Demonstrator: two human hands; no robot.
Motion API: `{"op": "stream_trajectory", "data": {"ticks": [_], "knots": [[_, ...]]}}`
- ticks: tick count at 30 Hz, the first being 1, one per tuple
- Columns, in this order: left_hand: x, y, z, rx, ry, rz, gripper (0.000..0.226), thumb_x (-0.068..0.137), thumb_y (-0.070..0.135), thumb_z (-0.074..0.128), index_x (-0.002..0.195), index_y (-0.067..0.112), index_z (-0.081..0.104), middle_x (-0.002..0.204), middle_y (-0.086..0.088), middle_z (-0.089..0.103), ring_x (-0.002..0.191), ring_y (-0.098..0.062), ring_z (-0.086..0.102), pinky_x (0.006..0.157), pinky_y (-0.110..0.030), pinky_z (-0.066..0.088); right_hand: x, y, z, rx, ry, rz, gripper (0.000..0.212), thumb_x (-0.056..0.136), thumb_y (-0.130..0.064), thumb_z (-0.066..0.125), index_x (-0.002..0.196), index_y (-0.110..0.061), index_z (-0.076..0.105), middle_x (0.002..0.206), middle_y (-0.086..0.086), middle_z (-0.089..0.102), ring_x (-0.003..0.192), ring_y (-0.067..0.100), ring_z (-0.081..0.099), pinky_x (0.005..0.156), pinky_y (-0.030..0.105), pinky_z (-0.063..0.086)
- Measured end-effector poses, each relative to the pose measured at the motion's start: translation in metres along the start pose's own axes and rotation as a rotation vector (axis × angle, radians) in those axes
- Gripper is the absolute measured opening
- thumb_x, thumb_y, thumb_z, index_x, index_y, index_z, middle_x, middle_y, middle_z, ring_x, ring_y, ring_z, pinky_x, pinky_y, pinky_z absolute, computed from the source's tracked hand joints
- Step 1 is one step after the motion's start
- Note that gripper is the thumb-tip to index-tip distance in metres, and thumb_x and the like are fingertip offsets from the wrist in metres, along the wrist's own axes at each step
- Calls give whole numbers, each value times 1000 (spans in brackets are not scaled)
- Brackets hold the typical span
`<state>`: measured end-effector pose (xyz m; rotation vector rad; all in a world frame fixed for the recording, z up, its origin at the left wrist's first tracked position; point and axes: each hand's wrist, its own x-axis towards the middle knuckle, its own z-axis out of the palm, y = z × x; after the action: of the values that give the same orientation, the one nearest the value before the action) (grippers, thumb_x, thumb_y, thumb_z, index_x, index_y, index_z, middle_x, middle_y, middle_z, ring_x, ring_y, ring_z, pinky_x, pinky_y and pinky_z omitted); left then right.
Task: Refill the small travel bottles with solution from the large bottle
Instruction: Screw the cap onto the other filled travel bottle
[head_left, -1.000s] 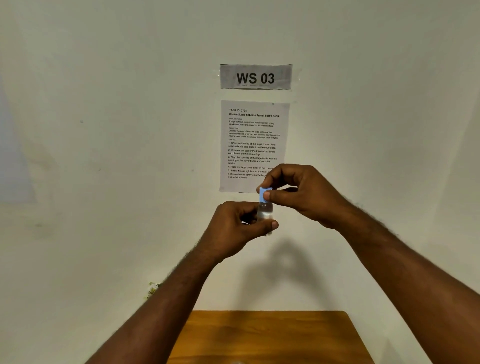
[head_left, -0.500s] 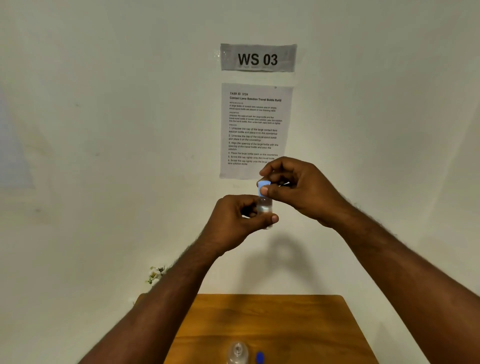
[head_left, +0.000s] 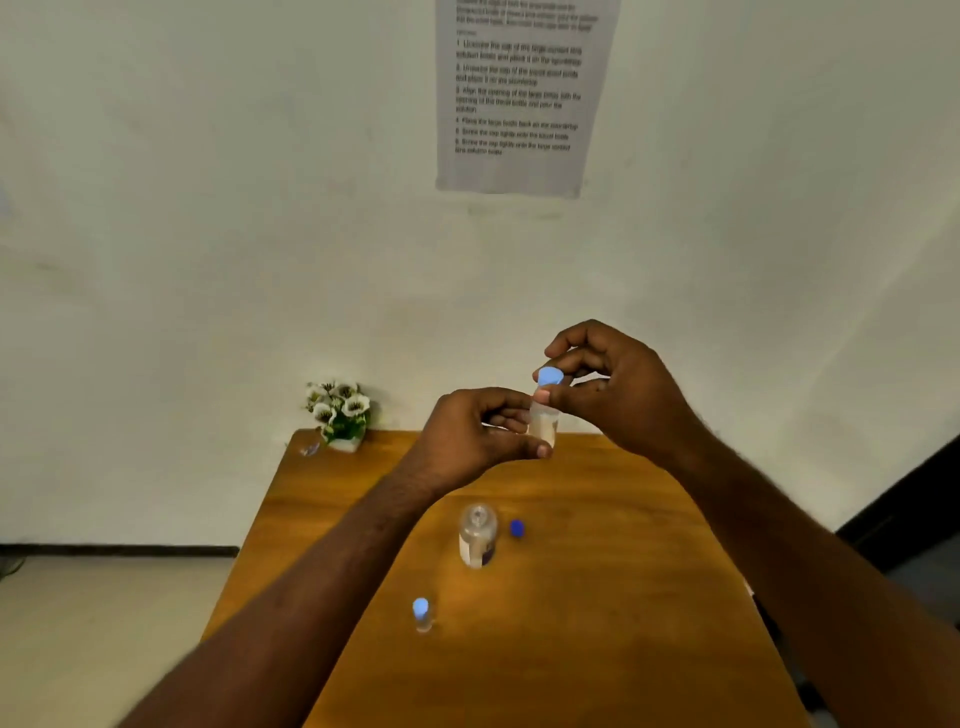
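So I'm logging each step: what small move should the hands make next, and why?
Probably finish twisting the light blue cap tight: the right hand pinches it atop the small bottle held by the left hand. The large bottle stands uncapped on the table, seemingly done pouring.

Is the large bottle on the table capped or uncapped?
Uncapped: the large bottle stands upright with a bare neck, and a dark blue cap lies beside it on the table.
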<state>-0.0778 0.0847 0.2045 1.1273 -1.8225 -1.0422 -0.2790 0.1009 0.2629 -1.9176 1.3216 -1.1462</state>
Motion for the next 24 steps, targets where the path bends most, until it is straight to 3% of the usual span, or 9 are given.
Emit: {"op": "stream_trajectory", "data": {"ticks": [6,11,15,24], "knots": [[-43,-63,27,-6,3,-169,53,76,19,91,125,14,73,115,3,77,104,-7,72,91,-34,63,-43,69,41,-10,14,151,38,75,-24,87,102,-32,62,95,-17,72,93,-1,69,72,13,56],[-77,-113,57,-46,81,-348,48,78,5,88,123,10,72,105,-5,75,100,-17,73,91,-37,62,-76,123,80,-30,-38,263,36,76,-20,87,103,-29,63,95,-20,70,89,-4,68,70,12,55],[-96,-147,79,-87,129,-486,47,78,6,88,121,14,70,110,4,72,100,-8,67,93,-38,60,-104,163,113,-64,-98,323,36,77,-16,85,104,-27,63,98,-14,71,92,-2,69,77,19,59],[-117,-198,112,-77,168,-662,53,79,10,88,127,12,66,122,-1,70,108,-16,67,90,-30,59,-145,231,160,-130,-200,480,36,81,-15,80,111,-25,62,104,-8,71,97,5,68,85,31,60]]}}
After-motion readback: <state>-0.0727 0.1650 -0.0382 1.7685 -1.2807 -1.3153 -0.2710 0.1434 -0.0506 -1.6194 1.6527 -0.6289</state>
